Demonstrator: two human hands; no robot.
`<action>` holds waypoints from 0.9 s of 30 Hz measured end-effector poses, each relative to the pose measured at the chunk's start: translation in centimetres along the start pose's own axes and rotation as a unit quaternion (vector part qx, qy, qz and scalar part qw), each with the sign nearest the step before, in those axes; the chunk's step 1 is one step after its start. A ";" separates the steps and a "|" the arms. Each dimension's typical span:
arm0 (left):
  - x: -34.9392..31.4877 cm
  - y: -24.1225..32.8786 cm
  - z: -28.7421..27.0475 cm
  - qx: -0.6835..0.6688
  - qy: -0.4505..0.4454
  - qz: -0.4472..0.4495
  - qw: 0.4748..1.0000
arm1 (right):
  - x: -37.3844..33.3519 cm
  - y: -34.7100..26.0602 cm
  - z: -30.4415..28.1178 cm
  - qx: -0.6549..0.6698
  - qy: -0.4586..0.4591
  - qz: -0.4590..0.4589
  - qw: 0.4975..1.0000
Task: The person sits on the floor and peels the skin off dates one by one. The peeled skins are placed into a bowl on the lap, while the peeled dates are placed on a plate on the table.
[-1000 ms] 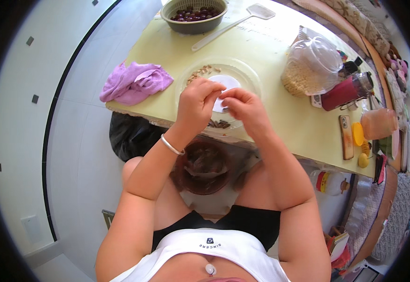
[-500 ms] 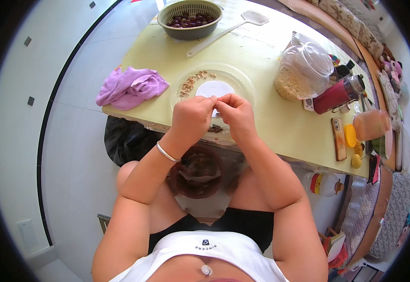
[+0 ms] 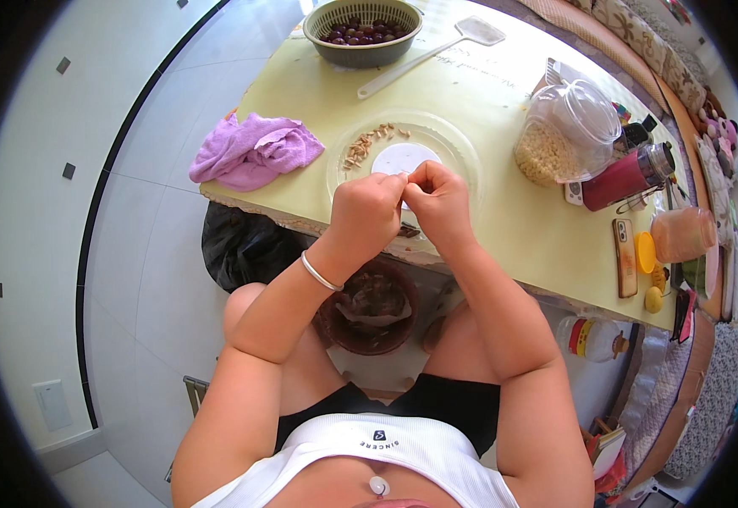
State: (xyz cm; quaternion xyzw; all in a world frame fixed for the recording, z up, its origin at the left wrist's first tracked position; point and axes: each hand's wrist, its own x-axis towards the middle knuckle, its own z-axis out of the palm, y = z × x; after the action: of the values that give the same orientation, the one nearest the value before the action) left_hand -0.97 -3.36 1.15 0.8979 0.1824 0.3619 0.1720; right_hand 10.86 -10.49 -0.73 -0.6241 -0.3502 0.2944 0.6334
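Observation:
My left hand (image 3: 367, 210), with a silver bangle (image 3: 322, 273) on its wrist, meets my right hand (image 3: 438, 203) at the fingertips. Both are closed in a pinch; whatever lies between the fingers is too small to make out. Beneath them is a clear round plate (image 3: 474, 169) with a white disc (image 3: 406, 156) in its middle. Small pale-brown slivers (image 3: 359, 151) form a curved row on the plate's far left side. By the near rim, partly hidden by my hands, lie some dark scraps (image 3: 409, 229).
Behind the plate stand a colander (image 3: 360, 56) of dark red round fruit and a white fly swatter (image 3: 420, 61). A purple cloth (image 3: 255, 152) lies left. Rightward are a clear tub (image 3: 542, 152) of pale bits, a maroon flask (image 3: 623, 182) and a phone (image 3: 625, 258). Below sits a brown bin (image 3: 360, 343).
The whole scene has shifted slightly to the right in the picture as the view turned. My hands keep their pinch over the plate, with little visible change.

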 end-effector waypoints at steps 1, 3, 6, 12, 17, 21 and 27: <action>0.0 0.0 0.0 0.003 0.007 0.001 1.000 | 0.1 0.4 0.0 0.018 0.002 0.003 1.000; 0.4 -0.2 -0.5 -0.113 -0.003 -0.061 0.992 | 0.3 0.1 0.0 0.080 -0.024 0.048 0.995; 0.6 -0.5 -0.8 -0.355 -0.037 -0.200 0.913 | 0.6 -0.8 -2.1 0.192 -0.099 0.152 0.965; 1.0 -1.7 -1.1 -0.543 -0.091 -0.345 0.760 | 0.5 -1.0 -2.1 0.175 -0.095 0.138 0.970; 1.2 -1.9 -0.9 -0.548 -0.081 -0.351 0.755 | 0.6 -0.7 -2.4 0.201 -0.083 0.130 0.967; 1.3 -1.6 -0.8 -0.475 -0.068 -0.308 0.821 | 0.9 -1.0 -2.3 0.294 -0.061 0.144 0.943; 1.1 -1.0 -0.6 -0.337 -0.062 -0.230 0.911 | 0.8 -0.4 -2.1 0.266 -0.091 0.178 0.943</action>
State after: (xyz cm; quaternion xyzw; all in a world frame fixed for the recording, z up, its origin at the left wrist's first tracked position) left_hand -0.87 -1.88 1.75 0.7405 0.2404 0.2953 0.5537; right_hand 12.99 -11.10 -0.22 -0.4551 -0.1988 0.5404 0.6792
